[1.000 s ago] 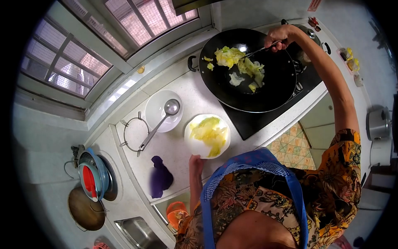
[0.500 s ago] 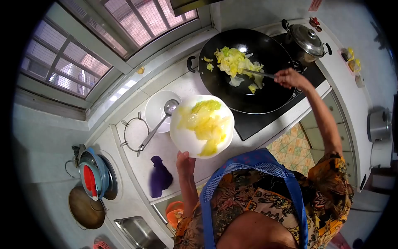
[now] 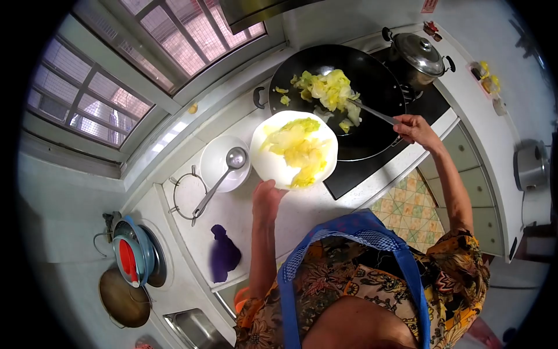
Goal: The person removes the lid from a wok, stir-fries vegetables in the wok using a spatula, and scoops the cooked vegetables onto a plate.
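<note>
A white plate with some cooked cabbage on it is gripped at its near edge by my left hand. The plate overlaps the near left rim of a large black wok. My right hand is closed round the handle of a metal spatula. The spatula's blade is hidden under a heap of cabbage leaves in the wok. A few loose pieces lie on the wok's left side.
Left of the plate, a ladle rests across a white bowl. A wire ring stand and a purple cloth lie on the counter. A lidded steel pot stands behind the wok, right. A sink is lower left.
My left hand has carried the plate up and slightly right, over the wok's rim. My right hand and the spatula have shifted a little, and the cabbage heap has been gathered.
</note>
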Action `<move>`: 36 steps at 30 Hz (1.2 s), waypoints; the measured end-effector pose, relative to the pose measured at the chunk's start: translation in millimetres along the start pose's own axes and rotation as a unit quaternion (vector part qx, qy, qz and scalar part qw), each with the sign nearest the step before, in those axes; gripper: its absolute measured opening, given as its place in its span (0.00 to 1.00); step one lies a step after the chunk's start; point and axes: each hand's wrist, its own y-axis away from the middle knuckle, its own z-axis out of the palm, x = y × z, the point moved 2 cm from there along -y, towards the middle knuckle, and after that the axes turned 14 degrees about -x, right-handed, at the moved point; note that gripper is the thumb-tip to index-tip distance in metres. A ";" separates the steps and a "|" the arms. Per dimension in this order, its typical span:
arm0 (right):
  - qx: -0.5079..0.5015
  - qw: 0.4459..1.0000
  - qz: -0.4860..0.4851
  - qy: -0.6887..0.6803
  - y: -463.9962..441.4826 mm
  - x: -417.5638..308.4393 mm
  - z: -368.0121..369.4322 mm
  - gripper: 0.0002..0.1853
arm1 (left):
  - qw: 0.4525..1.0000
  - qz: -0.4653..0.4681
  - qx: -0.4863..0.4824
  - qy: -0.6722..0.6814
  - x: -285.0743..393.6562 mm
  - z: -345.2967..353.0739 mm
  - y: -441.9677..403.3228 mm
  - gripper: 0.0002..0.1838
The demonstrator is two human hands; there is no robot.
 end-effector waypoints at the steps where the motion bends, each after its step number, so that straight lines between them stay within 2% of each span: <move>1: 0.009 1.000 -0.001 0.018 7.2 -11.0 -0.8 0.13 | 1.000 -0.004 -0.004 0.002 -1.9 1.4 -5.6 0.28; 8: 0.041 0.995 -0.008 0.089 60.3 -73.6 -14.0 0.18 | 0.999 -0.027 -0.029 0.003 -18.2 -3.6 -54.6 0.24; 9: 0.054 0.994 0.005 0.099 68.9 -84.8 -13.1 0.20 | 0.998 -0.036 -0.038 0.036 -20.2 -4.9 -64.7 0.32; 12: 0.029 0.997 0.003 0.077 96.8 -117.3 -13.3 0.19 | 0.995 -0.054 -0.058 0.053 -26.3 -3.9 -99.9 0.31; 14: 0.028 0.996 0.009 0.089 99.3 -122.4 -15.8 0.20 | 0.995 -0.050 -0.072 0.044 -28.7 -4.2 -113.3 0.29; 17: 0.006 0.990 0.020 0.139 97.3 -129.3 -9.9 0.20 | 0.994 -0.061 -0.087 0.018 -29.3 -0.9 -123.3 0.19; 20: -0.025 0.979 0.050 0.198 86.3 -138.2 -0.8 0.18 | 0.993 -0.065 -0.097 0.014 -29.2 0.9 -124.9 0.20; 22: -0.051 0.941 0.048 0.330 75.6 -140.7 -0.7 0.16 | 0.993 -0.066 -0.097 0.000 -26.7 4.8 -121.5 0.21; 26: -0.061 0.917 0.043 0.392 65.5 -167.9 -2.3 0.15 | 0.993 -0.071 -0.095 -0.002 -28.4 1.9 -115.9 0.22; 28: -0.090 0.875 0.038 0.475 59.1 -187.0 -3.0 0.15 | 0.993 -0.074 -0.093 0.001 -32.0 -1.4 -117.5 0.22; 29: -0.086 0.860 0.080 0.497 56.5 -197.9 -3.7 0.14 | 0.993 -0.078 -0.092 0.002 -33.9 -2.5 -119.0 0.22; 32: -0.109 0.805 -0.017 0.583 46.9 -215.6 -12.5 0.14 | 0.991 -0.081 -0.106 0.020 -39.4 -0.4 -121.3 0.23; 33: -0.108 0.806 -0.017 0.582 45.3 -225.9 -9.9 0.14 | 0.991 -0.082 -0.107 0.020 -39.9 2.9 -122.1 0.23; 35: -0.108 0.769 0.102 0.622 39.1 -248.3 2.5 0.16 | 0.990 -0.075 -0.112 0.028 -40.5 10.6 -122.6 0.22; 36: -0.107 0.770 0.103 0.621 36.9 -255.9 7.6 0.16 | 0.990 -0.076 -0.113 0.027 -42.8 11.4 -123.7 0.22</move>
